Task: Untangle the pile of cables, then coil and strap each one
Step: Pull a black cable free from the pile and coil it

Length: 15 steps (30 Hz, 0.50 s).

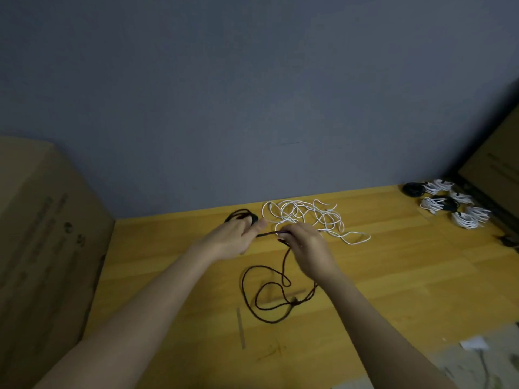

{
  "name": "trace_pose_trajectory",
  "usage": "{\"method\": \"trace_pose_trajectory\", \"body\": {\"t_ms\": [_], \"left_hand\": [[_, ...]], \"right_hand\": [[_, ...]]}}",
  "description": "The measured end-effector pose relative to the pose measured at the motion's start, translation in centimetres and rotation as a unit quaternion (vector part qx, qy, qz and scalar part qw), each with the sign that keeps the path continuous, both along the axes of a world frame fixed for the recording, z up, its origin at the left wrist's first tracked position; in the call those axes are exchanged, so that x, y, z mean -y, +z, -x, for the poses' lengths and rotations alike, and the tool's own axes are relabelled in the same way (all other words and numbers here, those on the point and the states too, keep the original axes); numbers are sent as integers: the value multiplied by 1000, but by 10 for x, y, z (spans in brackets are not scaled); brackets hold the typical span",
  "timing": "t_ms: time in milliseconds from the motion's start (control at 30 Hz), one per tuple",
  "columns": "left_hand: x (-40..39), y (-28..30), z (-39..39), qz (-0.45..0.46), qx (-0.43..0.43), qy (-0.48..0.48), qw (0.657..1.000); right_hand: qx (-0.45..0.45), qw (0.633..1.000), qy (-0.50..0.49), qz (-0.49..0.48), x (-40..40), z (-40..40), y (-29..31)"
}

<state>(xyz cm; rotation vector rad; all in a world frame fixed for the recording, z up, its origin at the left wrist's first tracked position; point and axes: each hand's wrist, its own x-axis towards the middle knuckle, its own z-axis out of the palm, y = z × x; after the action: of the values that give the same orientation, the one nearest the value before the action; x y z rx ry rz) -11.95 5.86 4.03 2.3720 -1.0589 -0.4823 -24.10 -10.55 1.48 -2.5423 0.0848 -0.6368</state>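
Observation:
A dark cable [269, 293] lies in loose loops on the yellow wooden floor [393, 276] below my hands. My left hand [233, 238] holds a small coil of this dark cable, whose loops show above the fingers. My right hand [306, 245] pinches the same cable a short way along, and a taut stretch runs between the two hands. Just behind my hands lies a tangle of white cable [309, 217], spread out and loose.
Several coiled and strapped cables [449, 203], white and black, lie at the back right by a dark rail. A large cardboard box [42, 234] stands at the left, another box [494, 161] at the far right. A grey wall [252, 94] runs behind.

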Motion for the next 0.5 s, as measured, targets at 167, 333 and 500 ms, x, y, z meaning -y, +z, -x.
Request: {"method": "trace_pose_trajectory", "body": {"t_ms": [167, 333, 500], "left_hand": [[-1, 2, 23, 60, -149, -41, 986], [-7, 29, 22, 250, -321, -27, 913], [-7, 40, 10, 311, -279, 35, 908]], "right_hand": [[60, 996, -31, -53, 9, -12, 5], [-43, 996, -48, -64, 15, -12, -23], [-103, 985, -105, -92, 21, -8, -48]]}}
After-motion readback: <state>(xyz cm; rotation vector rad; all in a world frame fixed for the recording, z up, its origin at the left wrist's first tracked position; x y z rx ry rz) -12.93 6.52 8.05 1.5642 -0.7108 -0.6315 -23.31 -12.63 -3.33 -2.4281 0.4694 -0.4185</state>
